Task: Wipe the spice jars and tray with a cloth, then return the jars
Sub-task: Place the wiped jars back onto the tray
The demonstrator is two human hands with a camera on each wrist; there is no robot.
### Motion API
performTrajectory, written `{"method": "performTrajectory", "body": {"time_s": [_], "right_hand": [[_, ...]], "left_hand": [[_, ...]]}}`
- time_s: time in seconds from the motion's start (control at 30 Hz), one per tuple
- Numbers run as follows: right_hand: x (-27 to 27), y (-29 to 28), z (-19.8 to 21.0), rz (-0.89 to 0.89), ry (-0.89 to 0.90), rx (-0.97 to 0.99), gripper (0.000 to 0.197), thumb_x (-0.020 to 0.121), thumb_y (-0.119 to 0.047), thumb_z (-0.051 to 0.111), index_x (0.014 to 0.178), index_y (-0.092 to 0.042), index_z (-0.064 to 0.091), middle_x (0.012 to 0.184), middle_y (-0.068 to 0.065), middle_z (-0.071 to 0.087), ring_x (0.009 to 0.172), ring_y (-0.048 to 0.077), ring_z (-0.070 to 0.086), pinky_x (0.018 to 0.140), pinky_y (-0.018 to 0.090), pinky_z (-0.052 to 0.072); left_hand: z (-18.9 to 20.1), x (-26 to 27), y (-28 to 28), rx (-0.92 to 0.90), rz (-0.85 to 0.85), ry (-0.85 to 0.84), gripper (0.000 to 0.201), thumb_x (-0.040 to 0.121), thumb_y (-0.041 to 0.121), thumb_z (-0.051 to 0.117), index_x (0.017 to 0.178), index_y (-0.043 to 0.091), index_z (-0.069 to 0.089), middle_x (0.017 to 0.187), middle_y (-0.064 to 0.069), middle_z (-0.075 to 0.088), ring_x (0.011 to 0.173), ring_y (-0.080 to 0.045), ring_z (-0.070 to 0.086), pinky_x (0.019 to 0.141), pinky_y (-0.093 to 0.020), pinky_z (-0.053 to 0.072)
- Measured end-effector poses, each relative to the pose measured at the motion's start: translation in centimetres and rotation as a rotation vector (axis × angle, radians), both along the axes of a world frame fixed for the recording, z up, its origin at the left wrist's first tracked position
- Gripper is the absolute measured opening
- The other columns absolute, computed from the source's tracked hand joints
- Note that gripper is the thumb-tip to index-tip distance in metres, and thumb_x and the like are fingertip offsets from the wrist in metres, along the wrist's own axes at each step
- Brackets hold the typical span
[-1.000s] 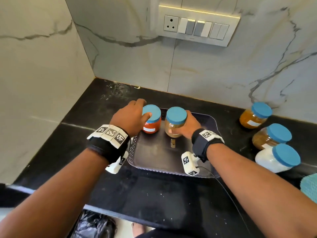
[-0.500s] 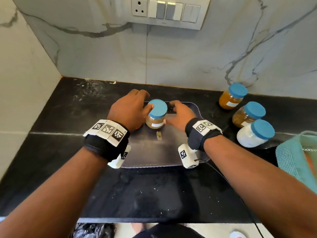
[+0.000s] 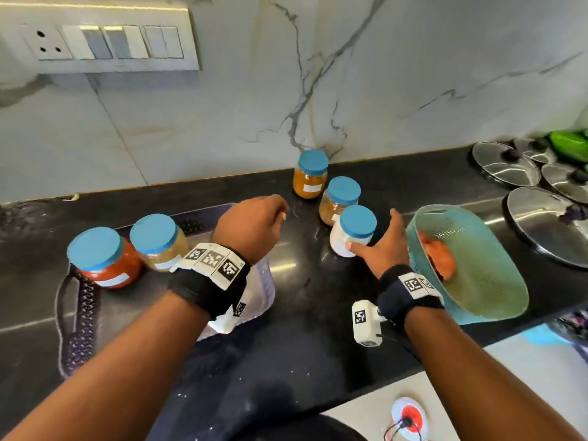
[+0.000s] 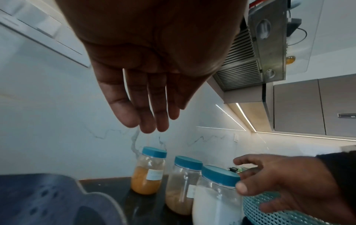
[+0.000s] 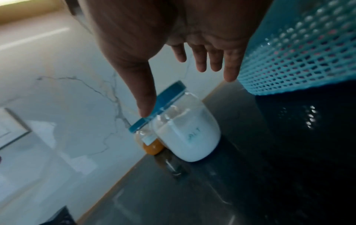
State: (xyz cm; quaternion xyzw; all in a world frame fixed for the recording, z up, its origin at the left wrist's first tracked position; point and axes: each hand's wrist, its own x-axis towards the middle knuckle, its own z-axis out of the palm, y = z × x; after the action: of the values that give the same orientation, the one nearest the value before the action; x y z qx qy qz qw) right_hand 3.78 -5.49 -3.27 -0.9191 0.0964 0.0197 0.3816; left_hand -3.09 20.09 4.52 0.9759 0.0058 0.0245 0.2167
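On the black counter, head view: the upright white-filled clear plastic jar with a blue lid (image 3: pixel 352 231) stands just left of the right hand (image 3: pixel 383 246), right of the dark perforated tray (image 3: pixel 78 316). The right hand is spread, thumb touching the jar's wall, fingers not closed around it. The left hand (image 3: pixel 251 229), loosely curled and empty, hovers between tray and jars, farther from this jar.

Left wrist view: left fingers (image 4: pixel 142 106) hang relaxed, holding nothing.

Right wrist view: the thumb (image 5: pixel 143 94) meets the lid edge; the remaining fingers (image 5: pixel 213 60) stay extended, so closing inward should complete the grasp.
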Motion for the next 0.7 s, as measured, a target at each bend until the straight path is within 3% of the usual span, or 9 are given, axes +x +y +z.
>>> {"method": "performTrajectory", "body": {"time_s": [0.1,0.23,0.37,0.43,0.57,0.63,0.7], "right_hand": [[1.9,-0.7,-1.4,0.087,0.083,0.143,0.116,0.067,-0.015,0.09,0.156,-0.018,0.016,0.159,0.008,0.032,0.146,0.026,0.032,0.117,0.039,0.028],[3.4,-1.1,-2.2,0.218,0.156,0.26,0.098,0.066,-0.002,0.089,0.146,-0.014,0.033,0.141,0.003,0.052,0.129,0.021,0.05,0.102,0.024,0.036],[3.5,-1.1,-2.8,0.234,0.139,0.304,0.096,0.063,-0.004,0.091,0.141,-0.017,0.035,0.127,-0.005,0.053,0.123,0.019,0.053,0.097,0.024,0.039],[2.7,-1.1,-2.6,0.257,0.096,0.272,0.094,0.061,-0.012,0.093,0.137,-0.021,0.038,0.123,-0.008,0.055,0.121,0.019,0.056,0.095,0.025,0.042],[-0.1,0.8,-0.3,0.36,-0.015,0.199,0.089,0.059,-0.037,0.094,0.13,-0.028,0.041,0.116,-0.016,0.057,0.107,0.007,0.058,0.088,0.025,0.049],[-1.2,3.0,0.9,0.463,-0.125,0.205,0.091,0.055,-0.048,0.091,0.128,-0.029,0.041,0.12,-0.012,0.059,0.11,0.008,0.059,0.091,0.03,0.054],[-1.8,5.2,1.8,0.557,-0.215,0.187,0.096,0.052,-0.058,0.087,0.13,-0.027,0.041,0.125,-0.007,0.057,0.115,0.011,0.056,0.095,0.033,0.053]], "left_hand": [[-0.1,1.6,-2.1,-0.018,-0.01,0.031,0.022,0.101,0.028,0.049,0.118,0.023,0.063,0.113,0.001,0.07,0.103,-0.024,0.065,0.083,-0.038,0.052],[-0.3,3.2,-4.2,-0.022,-0.035,0.06,0.023,0.101,0.028,0.051,0.12,0.022,0.063,0.111,-0.001,0.071,0.099,-0.022,0.066,0.086,-0.04,0.054],[-0.8,4.2,-5.8,-0.042,-0.047,0.149,0.031,0.101,0.032,0.054,0.129,0.021,0.058,0.12,-0.003,0.068,0.105,-0.02,0.065,0.09,-0.036,0.053],[-1.2,4.4,-6.4,-0.041,-0.045,0.186,0.045,0.098,0.046,0.056,0.136,0.021,0.053,0.129,-0.003,0.065,0.113,-0.02,0.063,0.093,-0.035,0.052],[-1.3,3.7,-7.4,-0.119,-0.038,0.263,0.087,0.08,0.078,0.058,0.144,0.022,0.04,0.138,-0.003,0.056,0.121,-0.019,0.058,0.092,-0.032,0.047],[-0.8,3.0,-7.2,-0.124,-0.01,0.237,0.096,0.071,0.083,0.062,0.142,0.023,0.038,0.134,-0.003,0.055,0.115,-0.019,0.057,0.09,-0.032,0.048],[0.2,2.2,-5.2,-0.119,0.041,0.12,0.092,0.067,0.077,0.071,0.136,0.022,0.042,0.125,0.0,0.057,0.103,-0.014,0.055,0.085,-0.029,0.047]]}}
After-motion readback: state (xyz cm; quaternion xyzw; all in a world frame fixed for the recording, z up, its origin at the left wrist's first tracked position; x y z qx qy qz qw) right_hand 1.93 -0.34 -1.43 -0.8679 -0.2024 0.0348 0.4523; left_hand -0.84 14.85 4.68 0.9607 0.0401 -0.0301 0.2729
